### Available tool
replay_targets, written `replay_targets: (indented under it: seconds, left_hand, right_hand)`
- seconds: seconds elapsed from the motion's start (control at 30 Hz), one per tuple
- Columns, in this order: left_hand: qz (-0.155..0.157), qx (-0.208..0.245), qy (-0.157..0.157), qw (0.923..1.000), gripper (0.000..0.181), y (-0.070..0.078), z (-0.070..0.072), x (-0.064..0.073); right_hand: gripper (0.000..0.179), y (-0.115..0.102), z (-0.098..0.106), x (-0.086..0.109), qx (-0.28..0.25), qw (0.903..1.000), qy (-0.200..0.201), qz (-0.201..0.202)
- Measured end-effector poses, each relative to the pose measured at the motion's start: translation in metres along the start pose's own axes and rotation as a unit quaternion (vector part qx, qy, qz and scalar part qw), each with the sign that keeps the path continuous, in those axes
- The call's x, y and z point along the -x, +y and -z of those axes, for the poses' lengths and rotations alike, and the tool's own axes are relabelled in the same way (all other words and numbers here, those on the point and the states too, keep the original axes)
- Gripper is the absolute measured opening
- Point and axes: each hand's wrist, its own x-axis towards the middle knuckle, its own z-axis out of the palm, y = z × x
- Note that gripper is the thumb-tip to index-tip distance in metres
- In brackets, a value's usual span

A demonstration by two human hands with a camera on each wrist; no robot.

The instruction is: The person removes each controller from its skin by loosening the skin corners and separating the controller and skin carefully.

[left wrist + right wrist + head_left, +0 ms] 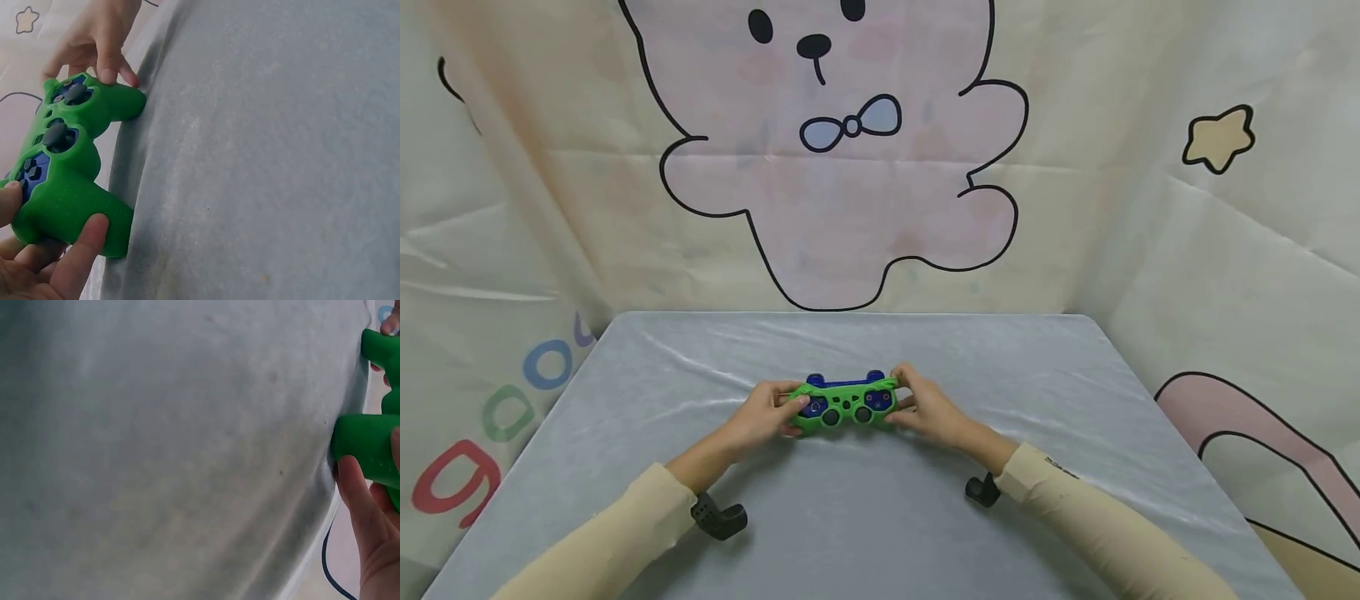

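A game controller (847,414) is held between both hands above the far part of the table, its thumbsticks facing up towards me. A green rubbery cover (75,203) wraps its blue body, and blue shoulder buttons (876,376) show along the back edge. My left hand (766,414) grips the left end, thumb on top near the direction buttons and fingers below. At the other end my right hand (928,408) pinches the cover's right side, one finger at the back corner and the thumb by the grip. The right wrist view shows only part of the controller (365,440).
A pale grey-blue cloth with creases covers the table (880,517). Behind it hangs a curtain (1075,167) printed with a cartoon bear, and more printed curtain stands at both sides. Black wrist-camera mounts (719,517) sit under the cream sleeves (617,533).
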Motion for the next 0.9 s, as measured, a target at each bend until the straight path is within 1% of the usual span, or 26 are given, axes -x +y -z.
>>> replay_targets:
  seconds: [0.13, 0.27, 0.33, 0.4, 0.5, 0.57, 0.63, 0.77, 0.87, 0.9]
  left_hand:
    - [0.002, 0.006, 0.009, 0.9999, 0.049, 0.0009, -0.0021, 0.0005]
    - [0.015, -0.005, 0.022, 0.9996, 0.050, 0.0026, -0.0029, 0.0028]
    - [0.021, -0.010, 0.027, 0.9994, 0.051, 0.0036, -0.0034, 0.0030]
    - [0.023, -0.010, 0.030, 0.9992, 0.051, 0.0042, -0.0038, 0.0024]
    - [0.025, -0.006, 0.031, 0.9992, 0.048, 0.0037, -0.0041, 0.0005]
    - [0.028, -0.003, 0.033, 0.9990, 0.047, 0.0029, -0.0042, -0.0007]
    - [0.030, -0.003, 0.037, 0.9989, 0.047, 0.0009, -0.0038, -0.0022]
    - [0.034, -0.011, 0.045, 0.9983, 0.049, -0.0011, -0.0023, -0.0052]
    - [0.032, -0.016, 0.046, 0.9983, 0.049, -0.0015, -0.0010, -0.0067]
    - [0.029, -0.019, 0.040, 0.9986, 0.049, -0.0017, -0.0004, -0.0068]
  right_hand:
    - [0.049, 0.0019, -0.0033, 0.0008, 0.015, 0.9997, 0.018, 0.009]
    - [0.043, 0.0010, -0.0064, 0.0022, -0.007, 0.9995, 0.028, 0.012]
    - [0.039, -0.0002, -0.0076, 0.0030, -0.020, 0.9990, 0.040, 0.004]
    - [0.036, -0.0014, -0.0085, 0.0037, -0.022, 0.9982, 0.055, -0.004]
    - [0.033, -0.0025, -0.0094, 0.0041, -0.022, 0.9967, 0.074, -0.024]
    - [0.032, -0.0026, -0.0094, 0.0033, -0.028, 0.9956, 0.079, -0.041]
    - [0.034, -0.0016, -0.0094, 0.0018, -0.043, 0.9945, 0.080, -0.052]
    - [0.040, -0.0010, -0.0095, -0.0007, -0.056, 0.9937, 0.080, -0.055]
    - [0.057, -0.0030, -0.0094, -0.0024, -0.048, 0.9934, 0.085, -0.060]
    - [0.063, -0.0041, -0.0093, -0.0034, -0.043, 0.9935, 0.084, -0.064]
